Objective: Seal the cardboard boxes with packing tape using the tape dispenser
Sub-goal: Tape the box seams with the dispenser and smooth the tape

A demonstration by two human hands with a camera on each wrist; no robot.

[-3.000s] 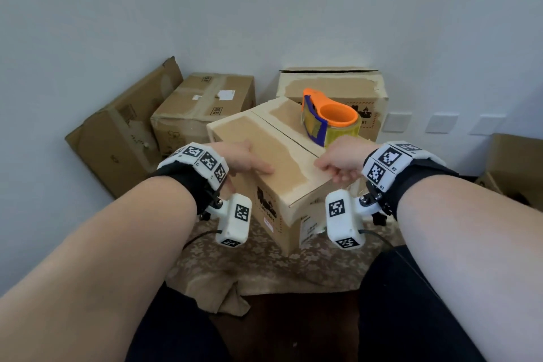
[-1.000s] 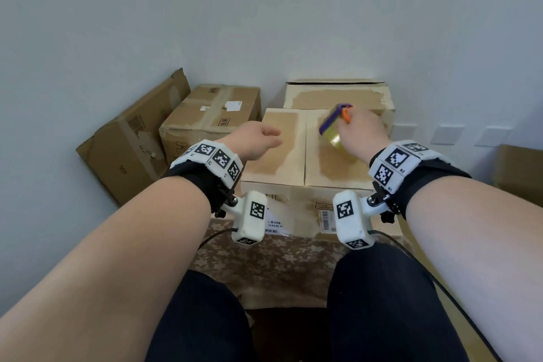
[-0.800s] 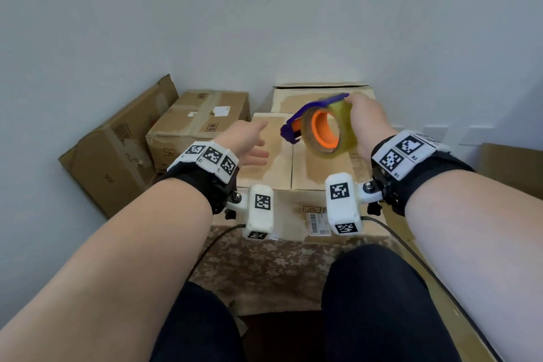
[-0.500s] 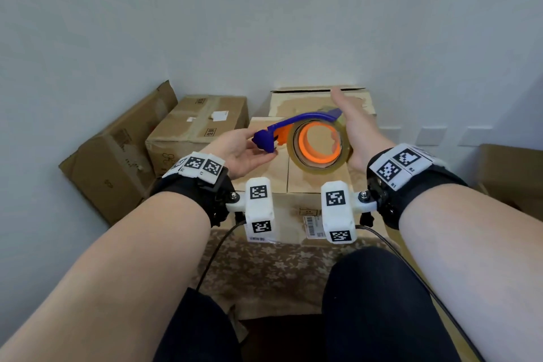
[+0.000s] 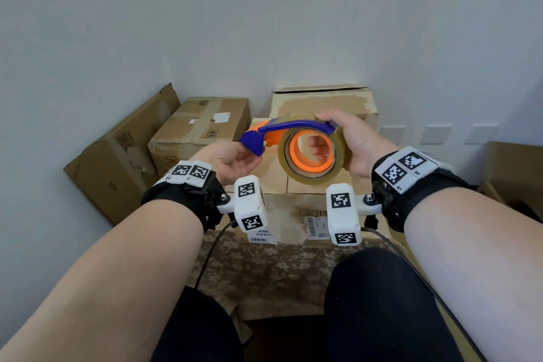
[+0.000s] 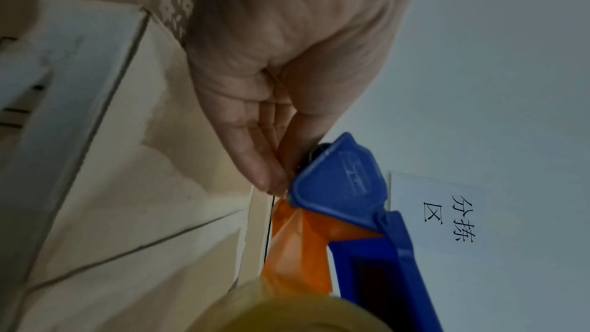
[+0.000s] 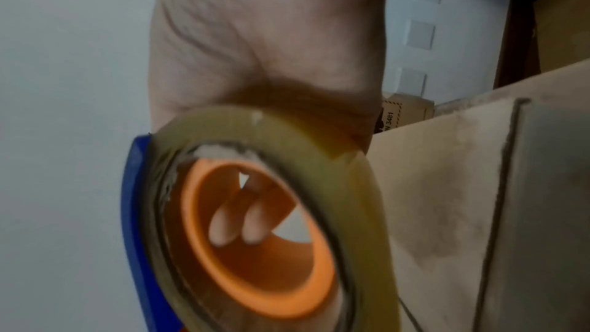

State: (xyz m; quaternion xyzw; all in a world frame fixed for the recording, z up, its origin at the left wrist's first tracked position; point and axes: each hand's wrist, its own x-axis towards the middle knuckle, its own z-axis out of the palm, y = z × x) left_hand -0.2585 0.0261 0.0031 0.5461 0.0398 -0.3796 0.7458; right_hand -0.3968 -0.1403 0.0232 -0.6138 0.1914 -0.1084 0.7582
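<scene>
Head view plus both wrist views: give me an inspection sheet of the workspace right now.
Surface: patterned cloth under the front box.
Job's things: tape dispenser held above the front box, whose centre seam looks untaped.
Clutter: three more cardboard boxes behind, one leaning on the wall.
Hands: right hand grips the dispenser, fingers through the orange core; left hand pinches at the blue cutter end.
Cables: black cable runs from the left wrist camera; another from the right.
Surroundings: white wall, paper sign, wall sockets.

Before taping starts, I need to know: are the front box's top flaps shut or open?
Shut: the front cardboard box has both top flaps lying flat, meeting at a centre seam; no tape visible there.
</scene>
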